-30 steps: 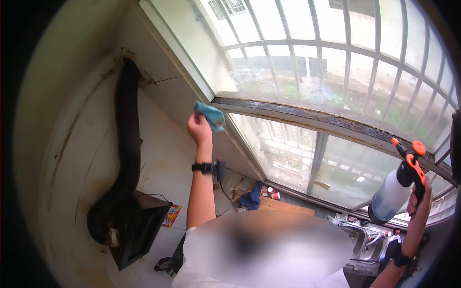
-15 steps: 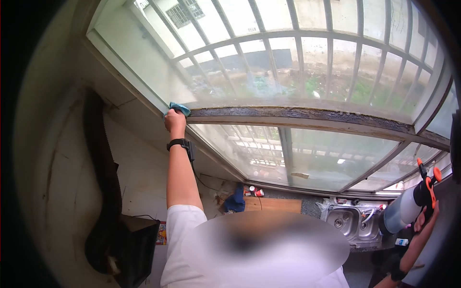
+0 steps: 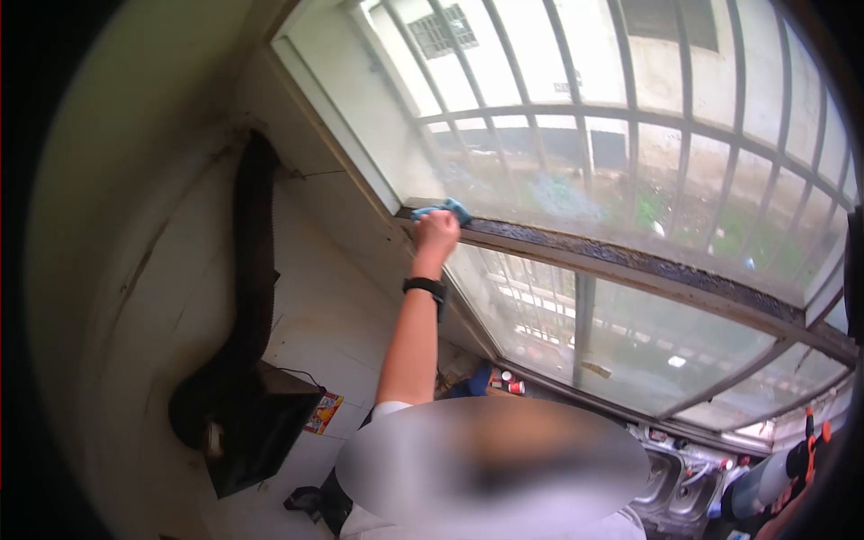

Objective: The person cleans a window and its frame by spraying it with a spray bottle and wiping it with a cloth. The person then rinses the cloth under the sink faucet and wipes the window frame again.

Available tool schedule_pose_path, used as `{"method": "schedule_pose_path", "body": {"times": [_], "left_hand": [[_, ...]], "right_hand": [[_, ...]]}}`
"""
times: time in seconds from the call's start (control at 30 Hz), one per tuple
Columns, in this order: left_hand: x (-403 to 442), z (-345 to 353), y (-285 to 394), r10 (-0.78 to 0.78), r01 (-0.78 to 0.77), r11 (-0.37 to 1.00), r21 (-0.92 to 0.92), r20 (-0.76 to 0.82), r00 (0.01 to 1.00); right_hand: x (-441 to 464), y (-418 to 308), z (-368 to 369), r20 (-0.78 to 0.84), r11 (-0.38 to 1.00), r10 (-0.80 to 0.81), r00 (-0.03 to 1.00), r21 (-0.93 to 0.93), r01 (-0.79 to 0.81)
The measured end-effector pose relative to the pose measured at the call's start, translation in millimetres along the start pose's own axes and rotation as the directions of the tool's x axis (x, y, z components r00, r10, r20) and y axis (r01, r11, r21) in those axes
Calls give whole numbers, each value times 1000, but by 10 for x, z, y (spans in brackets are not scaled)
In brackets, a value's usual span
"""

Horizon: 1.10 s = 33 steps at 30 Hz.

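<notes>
My left hand (image 3: 437, 232), with a dark band on its wrist, is closed on a teal cloth (image 3: 450, 209). The cloth is pressed onto the dirty crossbar (image 3: 621, 253) of the window frame, close to its left corner. At the lower right, a pump spray bottle (image 3: 759, 484) with a clear body and black-and-orange head is tilted. My right hand (image 3: 797, 506) is around its head and partly lost in the dark edge of the view.
Above the crossbar is a large glass pane (image 3: 558, 193) with bars outside; smaller panes (image 3: 675, 326) are below it. A steel sink (image 3: 661, 475) lies at lower right. A dark duct pipe (image 3: 252, 243) runs down the left wall to a black hood (image 3: 261, 432).
The view has tilted and shifted. My left hand has slid the cloth a little rightward along the crossbar, away from the corner. The spray bottle now sits lower in view.
</notes>
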<state>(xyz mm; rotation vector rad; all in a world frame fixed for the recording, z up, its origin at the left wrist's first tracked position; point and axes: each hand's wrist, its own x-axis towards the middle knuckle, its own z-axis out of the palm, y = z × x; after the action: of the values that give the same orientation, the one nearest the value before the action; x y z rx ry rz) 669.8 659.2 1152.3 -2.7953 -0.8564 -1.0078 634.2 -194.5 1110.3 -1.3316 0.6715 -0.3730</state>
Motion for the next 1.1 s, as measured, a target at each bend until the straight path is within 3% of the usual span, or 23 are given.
{"method": "schedule_pose_path", "body": {"times": [0.1, 0.17, 0.27, 0.63, 0.73, 0.83, 0.97, 1.1], "left_hand": [[-161, -39, 325, 31, -44, 984, -172, -75, 997], [-215, 52, 449, 87, -103, 977, -185, -94, 992], [-346, -103, 789, 91, -100, 956, -275, -46, 995], [-759, -225, 1989, 302, -315, 886, -341, -94, 949], [-872, -240, 2346, 320, -310, 861, -403, -45, 946], [-994, -342, 2767, 374, -352, 809, -470, -51, 926], [-1158, -311, 3335, 460, -438, 794, -422, -55, 886], [-1377, -345, 4057, 536, -467, 672, -575, -58, 842]], "right_hand": [[38, -18, 82, 38, 999, 40, 999, 26, -41], [70, -7, 151, 67, 998, 61, 996, 24, -63], [112, 36, 194, 99, 996, 78, 992, 34, -82], [141, 218, 22, 142, 992, 89, 986, 80, -101], [208, 317, -183, 142, 995, 76, 987, 61, -85], [254, 400, -348, 69, 991, 91, 993, 90, -97], [248, 428, -565, -1, 996, 60, 998, 63, -60], [337, 503, -874, -33, 993, 72, 997, 101, -68]]}}
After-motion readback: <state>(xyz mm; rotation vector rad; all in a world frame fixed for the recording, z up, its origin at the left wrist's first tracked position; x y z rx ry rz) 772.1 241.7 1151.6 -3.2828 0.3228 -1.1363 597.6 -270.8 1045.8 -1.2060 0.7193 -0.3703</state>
